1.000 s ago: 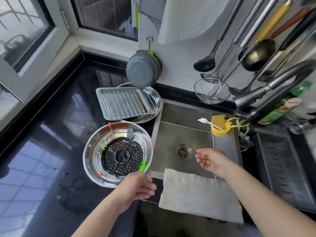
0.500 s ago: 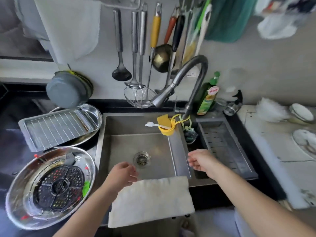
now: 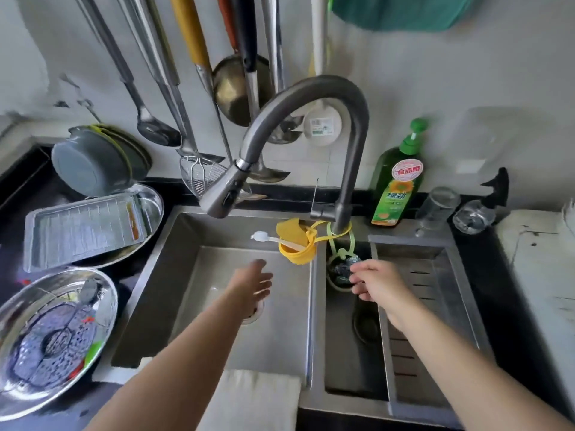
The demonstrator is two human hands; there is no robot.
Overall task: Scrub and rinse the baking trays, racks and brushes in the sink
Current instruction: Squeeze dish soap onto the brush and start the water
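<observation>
From the head view, our left hand (image 3: 253, 279) hung over the main sink (image 3: 217, 306) basin with a wide, relaxed grip, holding nothing. Our right hand (image 3: 378, 283) reached to the steel scourer (image 3: 340, 270) hanging from the faucet (image 3: 311, 119), fingertips at it; whether the grip had closed we could not tell. On the desk to the left waited one baking tray (image 3: 81, 233) with its rack, and one round pan (image 3: 53, 340) holding a perforated plate, likely queued for scrubbing. One white brush (image 3: 273, 239) sat in the yellow holder (image 3: 295, 245).

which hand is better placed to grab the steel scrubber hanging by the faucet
Right. The right hand is already at the scrubber, fingertips touching or nearly so. The left hand hovers open over the left basin.
</observation>
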